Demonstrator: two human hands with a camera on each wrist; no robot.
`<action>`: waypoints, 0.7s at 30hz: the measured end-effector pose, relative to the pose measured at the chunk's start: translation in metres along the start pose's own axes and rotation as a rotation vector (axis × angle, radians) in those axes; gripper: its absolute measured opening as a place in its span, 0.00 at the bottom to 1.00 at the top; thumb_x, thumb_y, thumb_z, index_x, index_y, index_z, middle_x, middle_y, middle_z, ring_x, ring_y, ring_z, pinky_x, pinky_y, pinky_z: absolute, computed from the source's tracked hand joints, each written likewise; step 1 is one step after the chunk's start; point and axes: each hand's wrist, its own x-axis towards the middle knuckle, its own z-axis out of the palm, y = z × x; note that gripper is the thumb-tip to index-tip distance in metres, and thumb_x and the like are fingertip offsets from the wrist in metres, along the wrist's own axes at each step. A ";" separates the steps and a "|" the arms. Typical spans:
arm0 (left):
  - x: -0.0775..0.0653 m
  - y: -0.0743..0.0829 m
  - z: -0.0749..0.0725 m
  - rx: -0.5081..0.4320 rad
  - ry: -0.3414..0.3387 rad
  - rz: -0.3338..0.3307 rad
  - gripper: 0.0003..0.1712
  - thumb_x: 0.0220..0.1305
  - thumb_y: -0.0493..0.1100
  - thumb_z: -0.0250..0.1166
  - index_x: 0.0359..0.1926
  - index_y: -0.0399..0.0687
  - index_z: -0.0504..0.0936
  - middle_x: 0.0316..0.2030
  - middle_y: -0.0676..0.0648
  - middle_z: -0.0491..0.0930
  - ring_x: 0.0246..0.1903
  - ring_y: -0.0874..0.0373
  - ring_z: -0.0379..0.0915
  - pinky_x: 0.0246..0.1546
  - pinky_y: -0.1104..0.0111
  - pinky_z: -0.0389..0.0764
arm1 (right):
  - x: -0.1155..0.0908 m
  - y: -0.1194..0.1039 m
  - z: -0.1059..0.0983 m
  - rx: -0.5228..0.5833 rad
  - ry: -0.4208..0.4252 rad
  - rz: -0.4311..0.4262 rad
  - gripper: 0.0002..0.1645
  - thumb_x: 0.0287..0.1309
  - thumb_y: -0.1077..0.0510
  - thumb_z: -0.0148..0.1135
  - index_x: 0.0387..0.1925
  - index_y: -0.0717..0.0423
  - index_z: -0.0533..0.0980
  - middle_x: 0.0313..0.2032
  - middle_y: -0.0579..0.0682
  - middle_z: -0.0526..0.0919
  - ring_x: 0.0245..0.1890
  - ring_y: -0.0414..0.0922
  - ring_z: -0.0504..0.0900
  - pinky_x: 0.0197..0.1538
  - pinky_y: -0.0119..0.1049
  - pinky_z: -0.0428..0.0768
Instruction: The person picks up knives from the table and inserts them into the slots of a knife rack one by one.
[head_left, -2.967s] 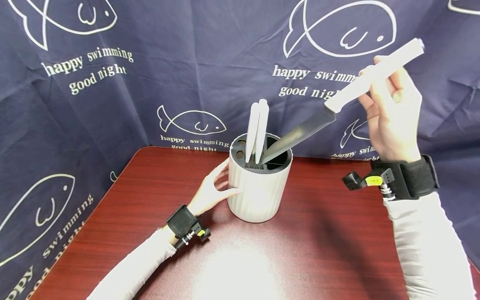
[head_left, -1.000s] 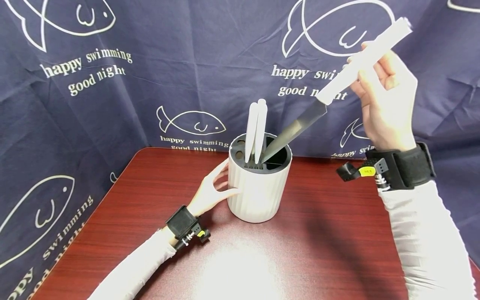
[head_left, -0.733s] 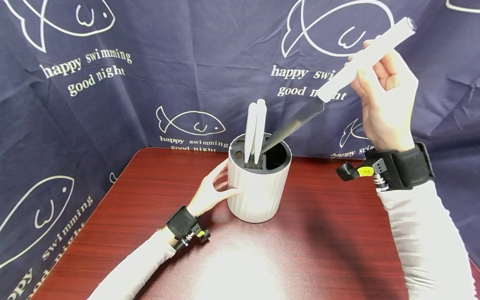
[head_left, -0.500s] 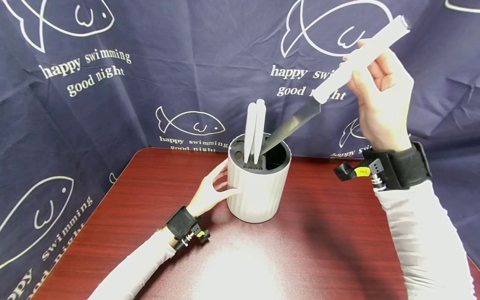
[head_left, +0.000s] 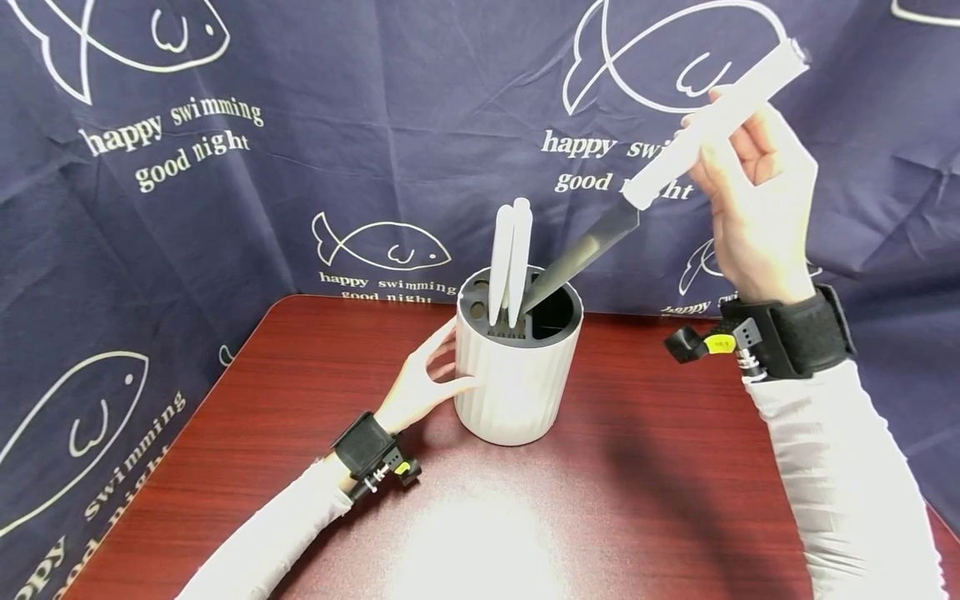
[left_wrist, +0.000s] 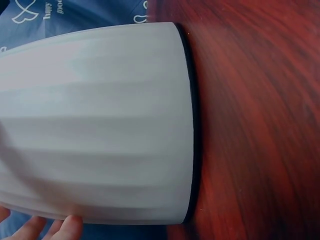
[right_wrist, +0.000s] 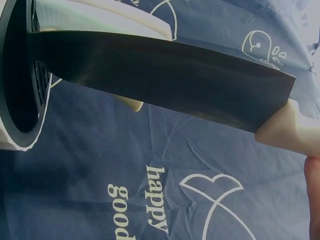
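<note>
A white ribbed knife holder (head_left: 513,396) with a dark slotted top stands upright on the table. My left hand (head_left: 420,383) holds its left side, thumb across the front; in the left wrist view the fingertips (left_wrist: 71,227) lie along its wall (left_wrist: 100,135). With its white handle pinched in my right hand (head_left: 761,204), a broad-bladed kitchen knife (head_left: 592,248) slants down to the left. The blade tip is over the holder's top, right beside the standing knives' handles. Seen from the right wrist, the blade (right_wrist: 165,82) reaches the dark opening inside the rim (right_wrist: 25,142).
Two white-handled knives (head_left: 510,262) stand in the slots, blades hidden. Round holes (head_left: 477,310) lie left of them and a wide dark compartment (head_left: 553,312) right. Beneath is a glossy red-brown table (head_left: 637,517); a navy fish-print cloth (head_left: 420,125) hangs close behind.
My right hand has moved up and left with the knife, the handle rising. The blade tip has shifted slightly back, close to the standing handles. My left hand and the holder stay put.
</note>
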 end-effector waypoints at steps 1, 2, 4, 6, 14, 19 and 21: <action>0.000 0.000 0.000 -0.001 0.000 0.002 0.52 0.49 0.24 0.72 0.73 0.44 0.58 0.65 0.33 0.64 0.63 0.36 0.63 0.60 0.59 0.74 | 0.000 0.002 0.001 -0.039 -0.009 -0.015 0.20 0.52 0.79 0.59 0.50 0.75 0.73 0.36 0.65 0.83 0.35 0.50 0.83 0.42 0.36 0.84; 0.000 0.000 0.000 0.002 0.001 0.005 0.52 0.49 0.24 0.72 0.73 0.44 0.58 0.65 0.34 0.64 0.63 0.36 0.63 0.59 0.59 0.74 | -0.001 0.004 0.001 -0.061 -0.019 -0.020 0.20 0.52 0.79 0.59 0.50 0.75 0.74 0.36 0.64 0.83 0.35 0.49 0.83 0.42 0.35 0.83; 0.000 0.000 0.000 0.004 0.004 0.007 0.52 0.49 0.25 0.72 0.73 0.44 0.58 0.65 0.34 0.64 0.63 0.37 0.64 0.59 0.59 0.74 | -0.005 0.008 0.002 -0.119 -0.044 -0.029 0.20 0.52 0.79 0.58 0.50 0.73 0.75 0.36 0.62 0.84 0.35 0.48 0.83 0.42 0.33 0.83; 0.000 0.001 0.001 0.006 0.000 0.009 0.51 0.50 0.25 0.72 0.73 0.44 0.58 0.65 0.35 0.65 0.62 0.39 0.65 0.59 0.59 0.75 | -0.008 0.013 0.002 -0.137 -0.065 -0.013 0.21 0.52 0.80 0.56 0.50 0.73 0.75 0.37 0.61 0.84 0.35 0.47 0.83 0.41 0.32 0.82; 0.001 0.001 0.002 -0.012 -0.001 0.010 0.51 0.49 0.24 0.71 0.73 0.44 0.58 0.64 0.34 0.66 0.62 0.40 0.65 0.59 0.59 0.75 | -0.014 0.022 0.000 -0.202 -0.081 -0.014 0.21 0.54 0.79 0.55 0.51 0.70 0.77 0.38 0.57 0.85 0.36 0.44 0.83 0.42 0.29 0.82; 0.001 0.000 0.001 0.007 0.005 0.013 0.52 0.49 0.24 0.72 0.73 0.44 0.58 0.64 0.34 0.65 0.62 0.39 0.65 0.59 0.60 0.74 | -0.016 0.026 0.000 -0.220 -0.085 -0.002 0.21 0.54 0.78 0.55 0.50 0.68 0.77 0.39 0.57 0.85 0.37 0.42 0.84 0.44 0.29 0.81; 0.000 0.000 0.001 0.013 0.007 0.014 0.52 0.49 0.25 0.72 0.73 0.44 0.58 0.64 0.35 0.65 0.62 0.39 0.66 0.59 0.60 0.75 | -0.018 0.028 0.000 -0.217 -0.097 0.015 0.21 0.54 0.78 0.56 0.50 0.69 0.77 0.40 0.58 0.85 0.38 0.43 0.83 0.44 0.29 0.81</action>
